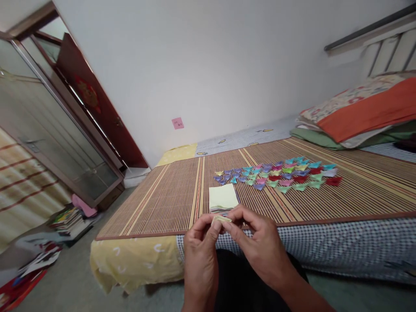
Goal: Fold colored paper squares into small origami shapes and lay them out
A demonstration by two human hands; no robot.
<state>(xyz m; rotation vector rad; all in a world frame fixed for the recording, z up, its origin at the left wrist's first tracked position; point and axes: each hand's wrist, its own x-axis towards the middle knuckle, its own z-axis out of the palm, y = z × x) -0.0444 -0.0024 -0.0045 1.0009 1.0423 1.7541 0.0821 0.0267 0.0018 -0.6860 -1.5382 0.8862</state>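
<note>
Between the thumbs and fingertips of both hands is a small piece of folded pale yellow paper [222, 219]. My left hand [204, 242] pinches its left end, and my right hand [255, 236] pinches the right end. The fingers partly cover the paper, so its full shape is hidden. Just beyond the hands lies a stack of square paper sheets [223, 196], the top one pale yellow. Farther right on the mat, several small folded paper pieces [274, 178] sit in rows, coloured blue, purple, green, pink, red and yellow.
A striped bamboo mat [156, 195] covers the bed, over a checked and yellow sheet [139, 260]. Folded bedding [360, 108] is piled at the right, against the wall. Books [66, 221] stand low at the left, near a dark red door [94, 95].
</note>
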